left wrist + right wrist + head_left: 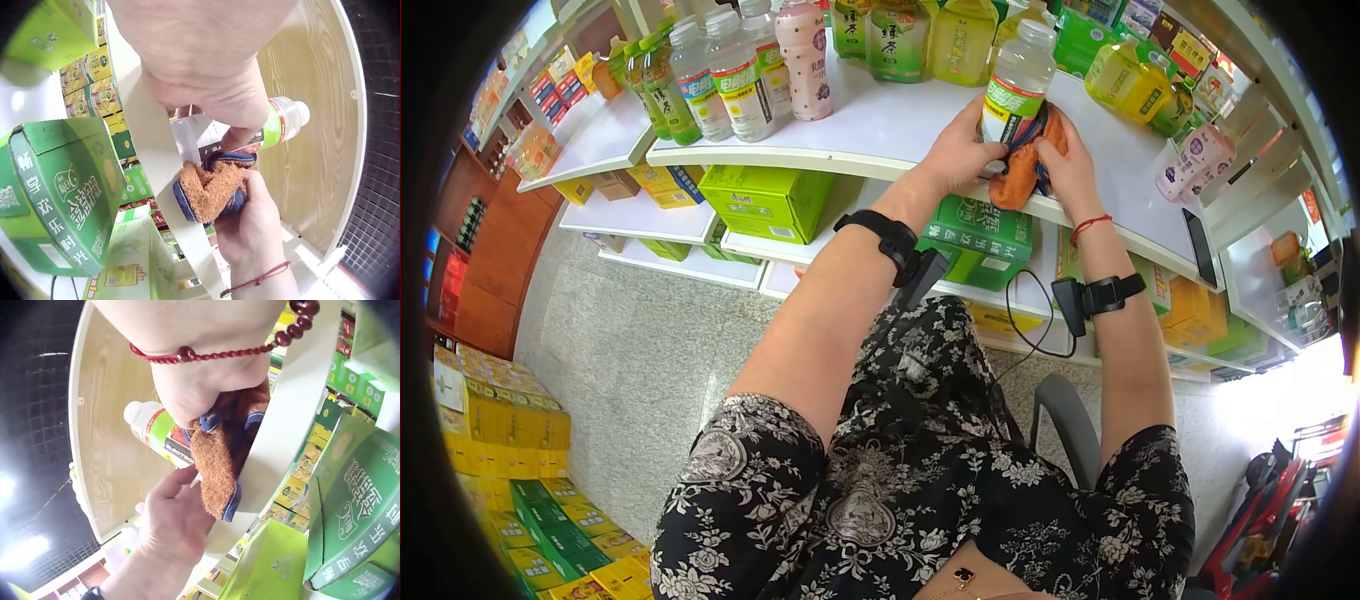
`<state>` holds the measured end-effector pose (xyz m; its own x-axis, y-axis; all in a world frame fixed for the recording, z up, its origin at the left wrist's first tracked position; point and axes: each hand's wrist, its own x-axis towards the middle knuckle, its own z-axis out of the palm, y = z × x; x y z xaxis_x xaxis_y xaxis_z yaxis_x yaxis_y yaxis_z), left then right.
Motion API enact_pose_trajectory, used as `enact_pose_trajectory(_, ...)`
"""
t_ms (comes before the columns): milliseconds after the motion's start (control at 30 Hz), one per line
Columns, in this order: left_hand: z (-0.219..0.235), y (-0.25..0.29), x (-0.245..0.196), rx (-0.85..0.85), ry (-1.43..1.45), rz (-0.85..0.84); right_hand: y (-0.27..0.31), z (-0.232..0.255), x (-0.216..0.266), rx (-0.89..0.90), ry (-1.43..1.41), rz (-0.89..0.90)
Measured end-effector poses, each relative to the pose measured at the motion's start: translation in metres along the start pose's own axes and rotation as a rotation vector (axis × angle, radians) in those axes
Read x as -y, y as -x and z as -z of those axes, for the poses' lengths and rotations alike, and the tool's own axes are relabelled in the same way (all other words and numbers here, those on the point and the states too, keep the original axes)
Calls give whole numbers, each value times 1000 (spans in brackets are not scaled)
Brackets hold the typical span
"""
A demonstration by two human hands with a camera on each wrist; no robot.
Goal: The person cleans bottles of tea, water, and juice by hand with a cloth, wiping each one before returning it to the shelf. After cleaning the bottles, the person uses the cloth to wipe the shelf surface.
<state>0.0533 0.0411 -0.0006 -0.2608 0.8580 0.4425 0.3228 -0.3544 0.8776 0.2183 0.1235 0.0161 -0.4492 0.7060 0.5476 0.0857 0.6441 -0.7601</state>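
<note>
My left hand [956, 152] grips a clear plastic drink bottle [1013, 92] with a white cap and a green, white and black label. Bunched against the bottle's side is an orange-brown fluffy cloth [215, 187] with dark blue edging, held in my right hand [1072, 162]. In the left wrist view the bottle lies between the two hands, its lower part partly covered by fingers and cloth. The right wrist view shows the cloth [212, 469] hanging in folds beside the label. Both hands are over the front edge of a white shelf [880, 150].
Several similar bottles [740, 90] and a pink-white bottle [803, 60] stand at the left on the shelf. Green tea bottles [898, 40] are behind. A yellow-green bottle [1125, 85] and a purple-spotted bottle [1197, 162] lie at the right. Green cartons [975, 240] fill the level below.
</note>
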Motion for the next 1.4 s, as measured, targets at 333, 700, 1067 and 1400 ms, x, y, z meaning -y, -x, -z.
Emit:
enact_pose_trajectory(333,-2,11,-22,-28,23,12,-48,20,50,-230,-199,128)
enact_pose_trajectory(700,-6,-7,16,-62,-91,-81,-12,3,-7,30,67,-23)
enact_pose_trajectory(1067,-3,-2,9,-47,-7,-14,-40,15,23,146,261,184)
enact_pose_trajectory(1400,-3,0,-4,49,58,-84,-46,-8,41,190,-25,-120)
